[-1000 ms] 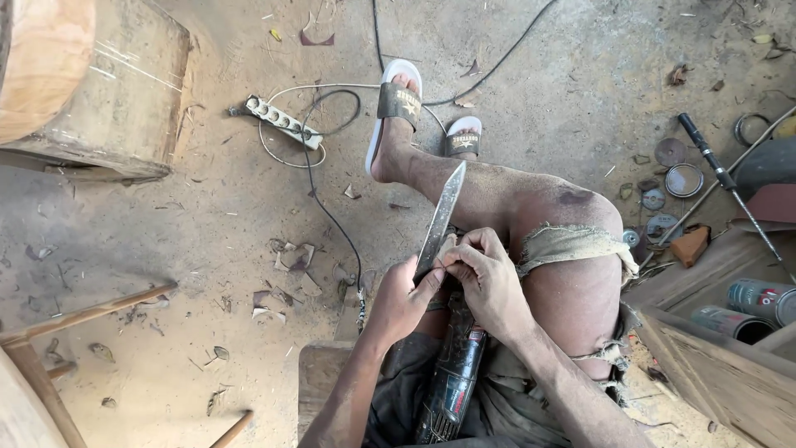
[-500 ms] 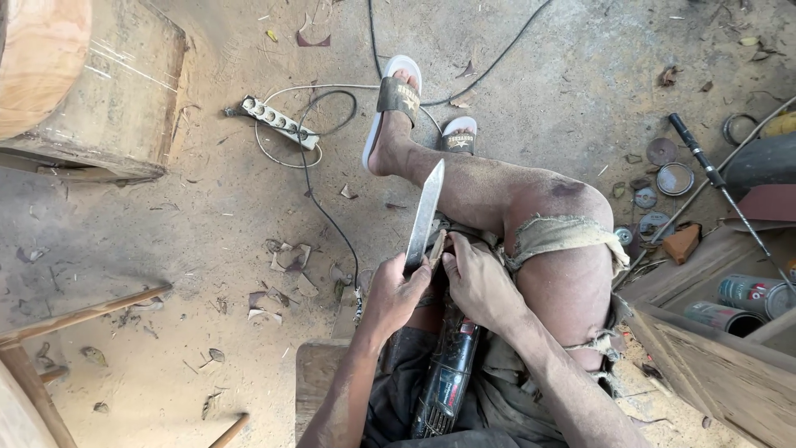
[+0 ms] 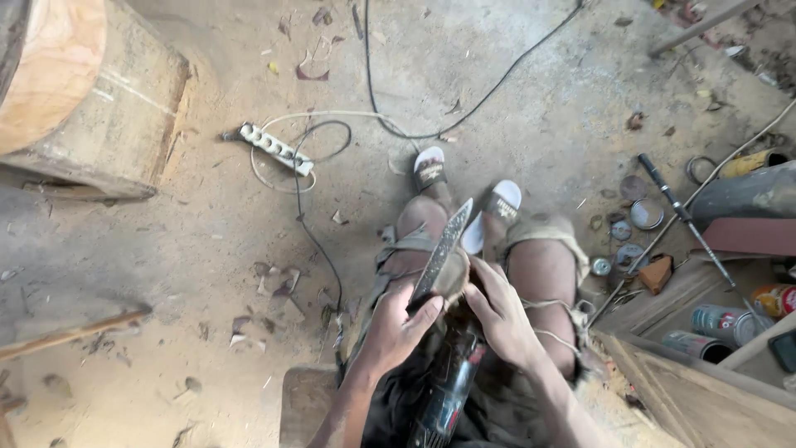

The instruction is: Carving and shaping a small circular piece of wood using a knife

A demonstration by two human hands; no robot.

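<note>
**Blade held over the knees**

The person sits above a sandy floor [image 3: 207, 274], knees bent. The left hand [image 3: 396, 325] has its fingers closed around the lower end of a long grey blade [image 3: 442, 248], which points up and away between the two knees. The right hand [image 3: 503, 315] is just beside it, fingers bent over a brown piece at the base of the blade; its exact grip cannot be told. A dark power tool [image 3: 448, 394] lies in the lap below both hands. A white power strip [image 3: 276, 148] lies well apart on the floor.
</note>
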